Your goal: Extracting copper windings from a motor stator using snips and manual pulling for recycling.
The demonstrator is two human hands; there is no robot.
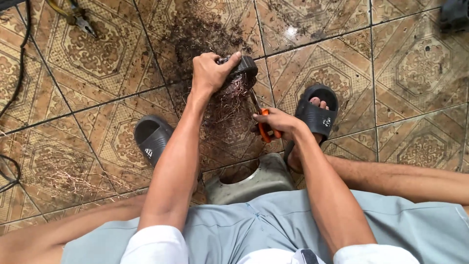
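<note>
My left hand [210, 73] grips a dark round motor core [243, 68] with a bundle of copper wire [238, 88] spilling from its near side, held just above the tiled floor. My right hand [276, 122] is closed around the orange handles of a pair of cutters [264, 128], whose jaws point up into the copper wire below the core. Both forearms reach out over my knees and grey shorts.
Black slippers sit on my feet at left [152, 138] and right [317, 110]. A grey plastic stool [254, 183] is under me. Cut copper strands [68, 178] litter the tiles. Pliers [78, 17] lie far left, black cables [19, 63] run along the left edge.
</note>
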